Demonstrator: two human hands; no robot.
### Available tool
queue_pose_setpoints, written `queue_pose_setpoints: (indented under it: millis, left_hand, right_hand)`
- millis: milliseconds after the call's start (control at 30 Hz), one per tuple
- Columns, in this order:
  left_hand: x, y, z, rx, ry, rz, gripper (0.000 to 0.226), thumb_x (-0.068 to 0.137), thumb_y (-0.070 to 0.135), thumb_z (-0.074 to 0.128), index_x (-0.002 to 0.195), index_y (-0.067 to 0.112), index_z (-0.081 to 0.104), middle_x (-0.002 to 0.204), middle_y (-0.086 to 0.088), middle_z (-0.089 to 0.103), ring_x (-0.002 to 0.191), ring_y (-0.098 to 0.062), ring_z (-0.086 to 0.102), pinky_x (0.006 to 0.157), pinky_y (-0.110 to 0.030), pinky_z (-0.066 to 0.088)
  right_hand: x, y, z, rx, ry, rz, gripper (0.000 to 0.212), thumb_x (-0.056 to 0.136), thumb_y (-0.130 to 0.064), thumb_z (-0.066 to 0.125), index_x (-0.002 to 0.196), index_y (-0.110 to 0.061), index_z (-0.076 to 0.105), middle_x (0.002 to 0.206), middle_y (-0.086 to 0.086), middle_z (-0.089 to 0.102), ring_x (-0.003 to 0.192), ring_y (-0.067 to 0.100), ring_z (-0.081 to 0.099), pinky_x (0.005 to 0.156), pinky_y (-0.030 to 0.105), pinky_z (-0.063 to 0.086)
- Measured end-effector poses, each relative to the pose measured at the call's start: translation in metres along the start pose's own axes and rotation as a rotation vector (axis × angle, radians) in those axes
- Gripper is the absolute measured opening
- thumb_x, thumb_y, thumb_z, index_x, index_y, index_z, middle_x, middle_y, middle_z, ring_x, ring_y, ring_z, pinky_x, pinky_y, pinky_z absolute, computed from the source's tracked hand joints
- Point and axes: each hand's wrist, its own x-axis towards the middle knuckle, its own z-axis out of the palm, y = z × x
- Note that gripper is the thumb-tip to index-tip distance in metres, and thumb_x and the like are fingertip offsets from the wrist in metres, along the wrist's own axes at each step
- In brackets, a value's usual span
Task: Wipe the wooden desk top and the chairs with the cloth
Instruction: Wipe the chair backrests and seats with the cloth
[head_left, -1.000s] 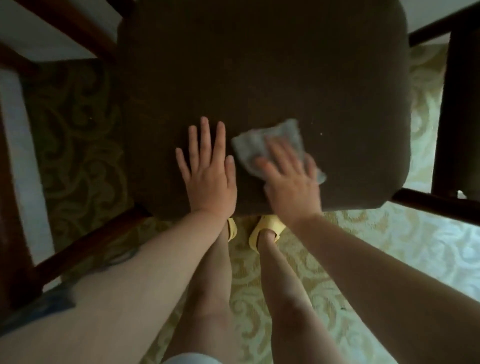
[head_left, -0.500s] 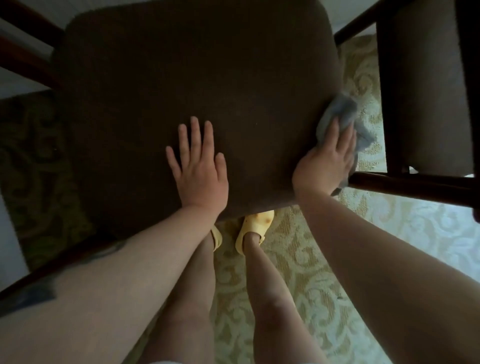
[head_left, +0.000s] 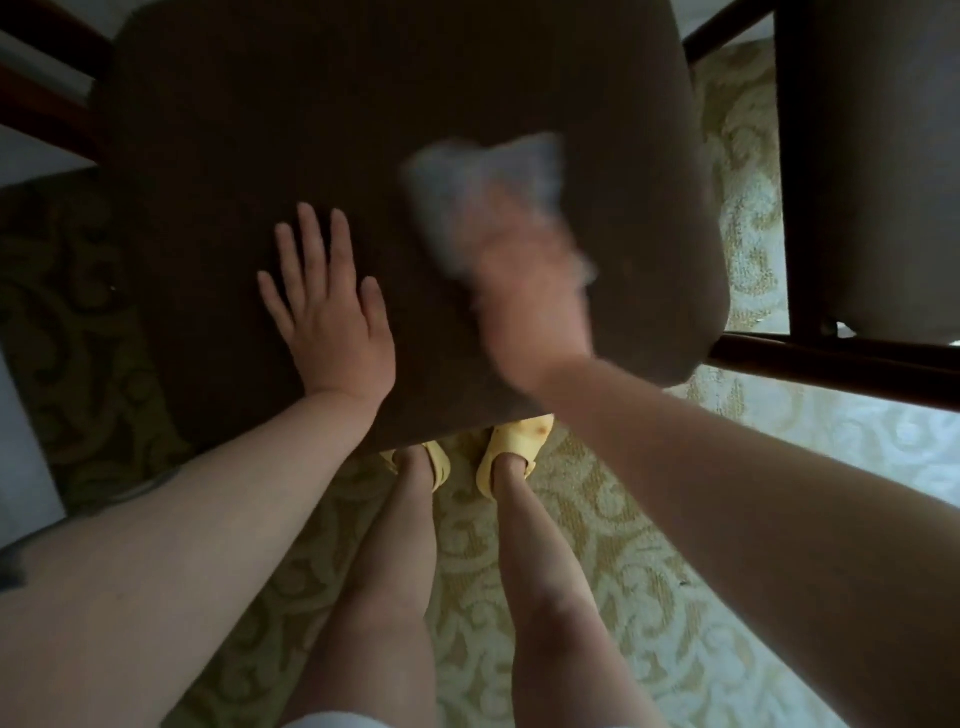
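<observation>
Head: right hand (head_left: 530, 306) presses grey cloth (head_left: 483, 182) on brown upholstered chair seat (head_left: 311, 130).

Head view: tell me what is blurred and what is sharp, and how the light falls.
Head view: the right hand and the pale grey cloth under it are smeared by motion blur; the flat left hand is sharp; the dark brown upholstered chair seat is dim, the patterned cream carpet brighter at right.

Motion blurs the right hand (head_left: 530, 301) and the pale grey cloth (head_left: 483, 187) beneath it on the dark brown padded chair seat (head_left: 311, 130); finger positions are unreadable. The seat's far edge is cut off.
</observation>
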Motion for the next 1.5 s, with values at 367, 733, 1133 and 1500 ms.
queue_pose_setpoints:
  millis: [367, 733, 1133, 1500]
  left_hand:
    - [-0.017, -0.007, -0.007, -0.022, -0.077, 0.036, 0.06, 0.1, 0.031, 0.033, 0.153, 0.027, 0.005, 0.162, 0.001, -0.003, 0.148, -0.019, -0.009, 0.117, -0.045, -0.006]
    - [-0.041, -0.003, 0.0, -0.057, -0.105, 0.03, 0.064, 0.096, 0.022, 0.033, 0.154, 0.026, 0.006, 0.162, 0.002, -0.002, 0.148, -0.019, -0.008, 0.117, -0.042, -0.007]
    - [-0.043, -0.004, -0.001, -0.016, -0.095, 0.032, 0.065, 0.096, 0.021, 0.035, 0.153, 0.027, 0.004, 0.162, 0.002, -0.003, 0.148, -0.019, -0.009, 0.117, -0.042, -0.007]
    - [-0.022, -0.052, -0.014, 0.028, -0.086, -0.014, 0.059, 0.101, 0.032, 0.034, 0.154, 0.027, 0.007, 0.162, 0.001, 0.0, 0.148, -0.02, -0.005, 0.119, -0.045, -0.001]
  right_hand:
    - [-0.034, 0.072, -0.019, -0.051, 0.163, 0.749, 0.063, 0.095, -0.004, 0.039, 0.153, -0.021, 0.022, 0.16, 0.004, 0.018, 0.148, 0.021, 0.011, 0.121, 0.04, 0.009]
    - [-0.091, -0.018, 0.029, -0.084, -0.172, 0.05, 0.081, 0.079, 0.001, 0.049, 0.152, -0.021, 0.023, 0.16, 0.002, 0.017, 0.148, 0.02, 0.009, 0.119, 0.048, 0.011]
    - [-0.103, 0.002, 0.024, -0.031, -0.102, 0.024, 0.071, 0.08, -0.005, 0.042, 0.148, -0.022, 0.033, 0.154, 0.004, 0.033, 0.144, 0.02, 0.021, 0.115, 0.049, 0.02]
    - [-0.059, -0.044, 0.037, -0.181, -0.499, -0.752, 0.076, 0.08, -0.012, 0.043, 0.151, -0.033, 0.025, 0.16, -0.004, 0.014, 0.148, 0.017, 0.004, 0.117, 0.044, -0.004]
